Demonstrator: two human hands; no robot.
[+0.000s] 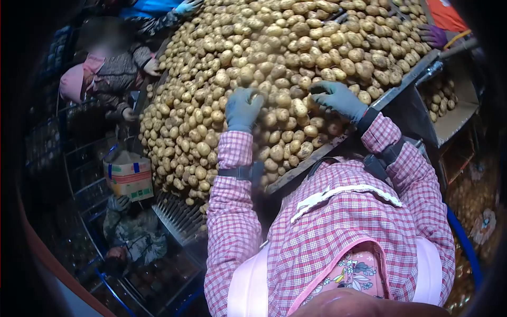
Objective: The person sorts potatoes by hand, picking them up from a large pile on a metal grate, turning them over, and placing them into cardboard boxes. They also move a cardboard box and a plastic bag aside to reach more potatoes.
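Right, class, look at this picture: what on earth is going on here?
A person in a pink checked shirt leans over a wide sorting table heaped with pale yellow-brown potatoes. Both hands wear grey-blue gloves: the left hand is curled over a potato, the right hand lies spread on the heap near the table's edge. Other people stand around the table, one with a gloved hand at the far right, and a cardboard box sits at the left.

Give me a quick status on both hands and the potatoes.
Left hand gloved, resting on potatoes. Right hand gloved, spread flat on pile. Co-worker's hand at far edge, apart.
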